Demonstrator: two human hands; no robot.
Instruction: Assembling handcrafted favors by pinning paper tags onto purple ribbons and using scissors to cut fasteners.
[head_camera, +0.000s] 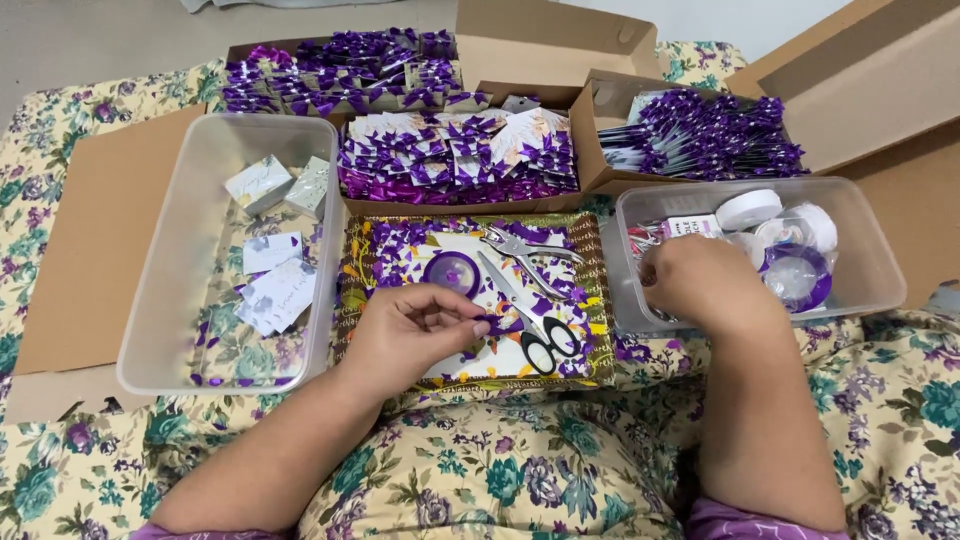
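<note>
At the centre of the frame, just below the middle, the left hand (415, 330) hovers over a shallow tray (597, 300) with a patterned gold rim, its thumb and fingertips pinched together on a small purple ribbon piece (500, 325). The tray's white floor is strewn with purple ribbon scraps, and on it lie a round purple tape roll (451, 271), a silver hole punch (520, 247) and a pair of black-handled scissors (535, 335) whose blades point toward the upper left. The ribbon piece sits just left of the scissor handles, held slightly above the tray. To the right of centre, the right hand (700, 280) reaches into a clear plastic tub (870, 250); its fingers are curled down inside, and I cannot tell whether they grip anything. In that tub, beside the hand, lie white tape rolls (748, 208) and a clear spool with purple ribbon (797, 277). On the left side of the frame stands a second clear plastic bin (160, 300) holding a few small white gift boxes (258, 184) and folded white cards (275, 290). Across the top of the frame, open cardboard boxes (540, 50) are packed with rows of finished purple bows (455, 160) on white cards. Everything rests on a floral cloth (500, 470) in cream, teal and purple, which fills the lower part of the frame.
</note>
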